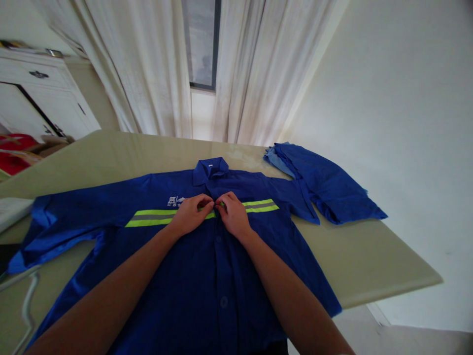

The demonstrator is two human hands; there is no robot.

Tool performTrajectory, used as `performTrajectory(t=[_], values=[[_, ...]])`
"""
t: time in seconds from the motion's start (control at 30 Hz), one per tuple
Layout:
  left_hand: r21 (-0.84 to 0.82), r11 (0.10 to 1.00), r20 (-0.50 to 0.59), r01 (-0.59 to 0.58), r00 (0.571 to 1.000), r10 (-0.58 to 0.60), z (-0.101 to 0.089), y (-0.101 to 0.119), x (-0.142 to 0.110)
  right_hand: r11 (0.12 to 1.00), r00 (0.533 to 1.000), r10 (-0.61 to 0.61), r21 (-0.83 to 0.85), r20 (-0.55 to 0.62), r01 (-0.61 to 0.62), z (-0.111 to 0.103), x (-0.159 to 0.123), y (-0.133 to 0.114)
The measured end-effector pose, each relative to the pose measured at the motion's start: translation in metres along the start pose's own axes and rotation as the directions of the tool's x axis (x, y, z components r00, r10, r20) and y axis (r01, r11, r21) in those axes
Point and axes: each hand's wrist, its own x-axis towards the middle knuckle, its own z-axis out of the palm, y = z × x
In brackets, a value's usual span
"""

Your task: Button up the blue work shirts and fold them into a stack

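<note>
A blue work shirt (185, 276) lies spread face up on the table, its collar pointing away from me. A yellow-green and grey reflective stripe crosses its chest, and white lettering shows above the stripe on the left. My left hand (192, 213) pinches the front placket at the stripe, thumb and fingertips together. Close beside it, my right hand (232, 213) pinches the other side of the placket. The fingertips of both hands nearly meet, and whatever button lies between them is hidden. Lower down the placket, buttons are visible.
Folded blue garments (328, 182) lie at the table's right, touching the shirt's sleeve. A white hanger (27, 305) is at the lower left. The pale table (384, 261) ends near the white wall. Curtains (148, 74) hang behind; a white cabinet (48, 93) and red item (15, 153) stand left.
</note>
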Motion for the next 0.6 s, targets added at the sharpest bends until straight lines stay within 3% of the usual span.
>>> performTrajectory(t=[0.37,0.6], values=[[-0.072,0.996,0.042,0.05,0.998,-0.047,-0.0001,-0.0064,0.0052,0.992,0.999,0.008,-0.127,0.046,-0.002,0.0021,-0.001,-0.0029],[-0.022,1.0,-0.05,-0.019,0.999,0.018,0.0026,-0.0027,0.0,0.985,0.999,0.004,-0.174,0.047,0.005,0.0,-0.0033,-0.0069]])
